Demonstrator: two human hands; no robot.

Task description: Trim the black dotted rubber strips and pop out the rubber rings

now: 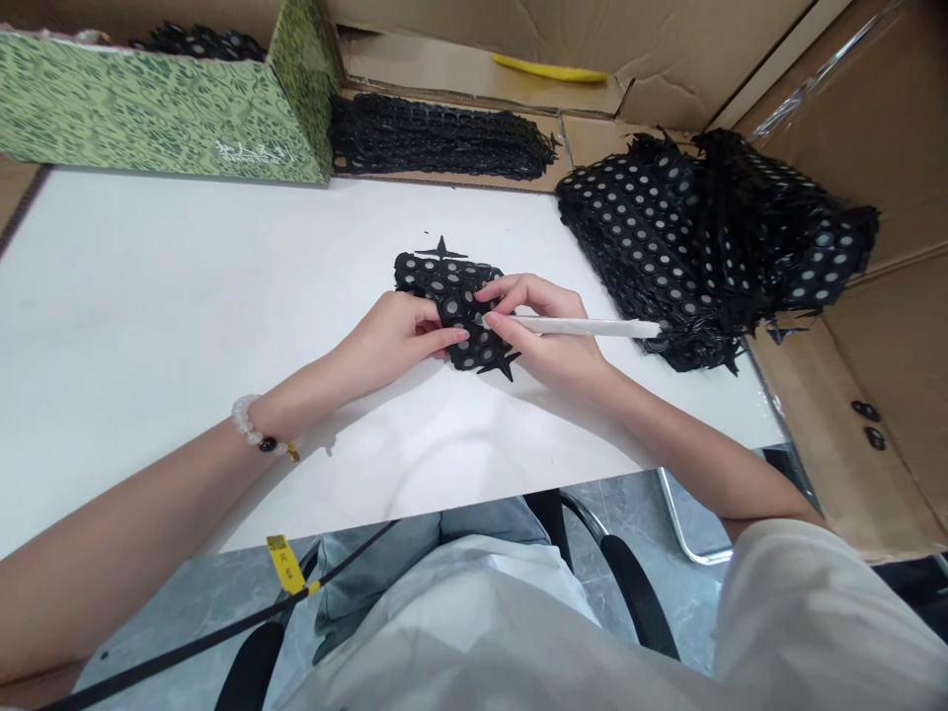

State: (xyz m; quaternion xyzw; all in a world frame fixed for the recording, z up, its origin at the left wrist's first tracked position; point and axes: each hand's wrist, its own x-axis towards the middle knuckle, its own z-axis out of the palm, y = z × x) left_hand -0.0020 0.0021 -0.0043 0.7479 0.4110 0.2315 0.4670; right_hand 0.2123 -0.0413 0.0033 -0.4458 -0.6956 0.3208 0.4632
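My left hand (404, 341) grips the left side of a black sheet of ring-shaped parts with grey round centres (455, 286), its thumb lying on top. Between the thumb and fingers of my right hand (552, 331) is a slim white pen-like stick (592, 327). Its near end touches or hovers over the sheet; which one I cannot tell. Star-shaped black tips stick out at the sheet's upper and lower edges. The fingers of my left hand under the sheet are hidden.
A large pile of similar black sheets (667, 237) lies to the right. Behind, a flat stack of black strips (444, 136) sits on cardboard beside a green patterned box (163, 109). A yellow curved object (548, 68) rests farther back. Two small black pieces (874, 437) lie on cardboard at right.
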